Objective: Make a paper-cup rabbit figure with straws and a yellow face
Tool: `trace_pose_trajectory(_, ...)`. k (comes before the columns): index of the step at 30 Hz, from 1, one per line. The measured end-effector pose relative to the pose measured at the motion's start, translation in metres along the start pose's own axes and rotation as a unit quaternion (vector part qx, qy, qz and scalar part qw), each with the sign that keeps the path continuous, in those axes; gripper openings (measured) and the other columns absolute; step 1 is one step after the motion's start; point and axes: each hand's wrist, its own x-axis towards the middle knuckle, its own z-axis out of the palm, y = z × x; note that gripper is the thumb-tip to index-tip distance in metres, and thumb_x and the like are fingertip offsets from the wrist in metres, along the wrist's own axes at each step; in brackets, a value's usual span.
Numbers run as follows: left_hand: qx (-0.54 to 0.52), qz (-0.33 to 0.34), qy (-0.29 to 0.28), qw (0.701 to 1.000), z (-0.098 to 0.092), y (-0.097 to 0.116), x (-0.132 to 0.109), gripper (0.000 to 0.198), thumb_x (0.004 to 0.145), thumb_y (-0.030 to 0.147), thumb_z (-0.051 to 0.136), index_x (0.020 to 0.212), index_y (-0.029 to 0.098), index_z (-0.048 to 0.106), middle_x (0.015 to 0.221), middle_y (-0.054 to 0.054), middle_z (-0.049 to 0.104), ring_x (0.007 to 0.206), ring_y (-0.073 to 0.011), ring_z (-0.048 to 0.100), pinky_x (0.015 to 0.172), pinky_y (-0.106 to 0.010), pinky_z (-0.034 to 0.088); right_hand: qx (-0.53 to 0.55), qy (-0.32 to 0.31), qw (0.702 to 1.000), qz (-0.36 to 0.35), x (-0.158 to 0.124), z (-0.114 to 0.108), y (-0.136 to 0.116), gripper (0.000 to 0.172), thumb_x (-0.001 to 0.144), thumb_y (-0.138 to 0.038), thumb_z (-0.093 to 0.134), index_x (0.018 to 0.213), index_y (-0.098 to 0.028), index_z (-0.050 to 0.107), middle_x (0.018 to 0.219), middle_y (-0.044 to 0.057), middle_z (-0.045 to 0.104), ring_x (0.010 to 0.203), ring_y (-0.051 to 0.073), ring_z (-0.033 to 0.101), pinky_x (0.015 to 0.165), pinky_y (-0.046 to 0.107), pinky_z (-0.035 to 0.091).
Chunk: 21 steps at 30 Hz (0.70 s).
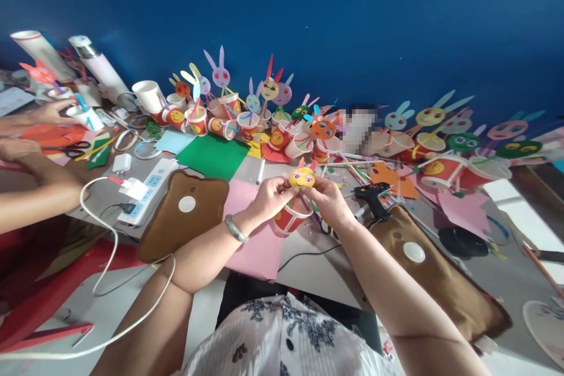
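Observation:
A small yellow paper face (pixel 301 177) with drawn eyes, a mouth and red pointed ears is pinched between my two hands. My left hand (pixel 275 195) grips its lower left edge, and my right hand (pixel 326 197) grips the lower right edge. Just below the face stands a red and white paper cup (pixel 291 218), its rim partly behind my fingers. The cup rests by the edge of a pink paper sheet (pixel 251 247).
Paper cups with rabbit faces (pixel 221 75) line the blue wall. A black glue gun (pixel 374 197) lies right of my hands, near a brown cushion (pixel 427 258). Left are another brown cushion (pixel 187 223), a power strip (pixel 150 191) and a person's arms (pixel 39 188).

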Motion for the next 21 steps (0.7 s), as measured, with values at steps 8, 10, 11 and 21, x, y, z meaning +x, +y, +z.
trace_pose_trajectory(8,0.007,-0.008,0.002,1.000,0.0002,0.0005,0.0002,0.046,0.070,0.053,0.081,0.066,0.014,0.058,0.062,0.002,0.056,0.057,-0.0082,0.047,0.053,-0.023,0.037,-0.024,0.019,0.999,-0.009,-0.0005,0.0039,0.0026,0.032,0.077,-0.043,0.074,0.101,-0.023,0.076,0.100,0.005,0.079,0.097,0.027,0.074,0.092,0.041,0.059)
trace_pose_trajectory(10,0.005,-0.011,0.002,1.000,0.0003,0.0010,0.0002,0.046,0.070,0.053,0.081,0.066,0.014,0.057,0.061,0.002,0.055,0.056,-0.0079,0.046,0.052,-0.022,0.036,-0.024,0.025,0.999,-0.010,-0.0007,0.0048,0.0033,0.030,0.077,-0.042,0.074,0.100,-0.022,0.076,0.100,0.005,0.079,0.096,0.026,0.074,0.091,0.040,0.059)
trace_pose_trajectory(11,0.003,-0.011,0.001,1.000,0.0004,0.0016,0.0001,0.045,0.070,0.053,0.082,0.066,0.015,0.058,0.060,0.002,0.054,0.056,-0.0078,0.046,0.052,-0.022,0.035,-0.026,0.028,0.999,-0.012,-0.0007,0.0051,0.0036,0.030,0.077,-0.042,0.073,0.099,-0.022,0.075,0.099,0.005,0.080,0.096,0.026,0.074,0.091,0.039,0.059)
trace_pose_trajectory(21,-0.030,-0.025,0.002,0.999,0.0006,0.0024,0.0001,0.047,0.066,0.054,0.084,0.068,0.014,0.061,0.058,0.003,0.055,0.053,-0.0077,0.046,0.049,-0.022,0.034,-0.057,0.071,0.995,-0.036,-0.0002,0.0041,0.0097,0.036,0.077,-0.047,0.072,0.101,-0.020,0.075,0.102,0.008,0.080,0.098,0.028,0.074,0.087,0.040,0.059)
